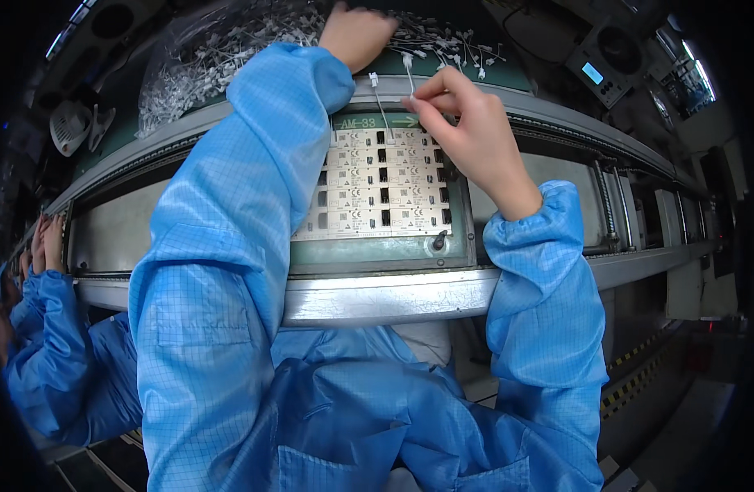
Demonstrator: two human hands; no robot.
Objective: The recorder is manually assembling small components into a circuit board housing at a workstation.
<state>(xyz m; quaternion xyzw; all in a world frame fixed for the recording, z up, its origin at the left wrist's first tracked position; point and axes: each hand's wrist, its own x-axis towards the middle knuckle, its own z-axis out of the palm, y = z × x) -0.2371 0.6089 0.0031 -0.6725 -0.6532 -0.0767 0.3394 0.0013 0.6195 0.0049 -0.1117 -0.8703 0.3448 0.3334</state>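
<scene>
My right hand [475,131] pinches a thin cable lead with a white connector [407,61] on its far end. It is above the far right edge of a panel of white circuit boards [356,176]. The panel lies in a green carrier plate [352,256] and bears rows of small black parts. Another lead [380,102], with a white plug on top, rises from the panel's far edge, left of my right hand. My left hand [356,37] reaches over the rail into a pile of white-plugged cable leads [287,29]; its fingertips are hidden.
A clear plastic bag [160,94] lies around the pile's left part. Metal rails [385,299] of a conveyor run across, with a chain along the far side. A device with a lit display [592,74] stands at far right. Another person's hands [49,243] are at left.
</scene>
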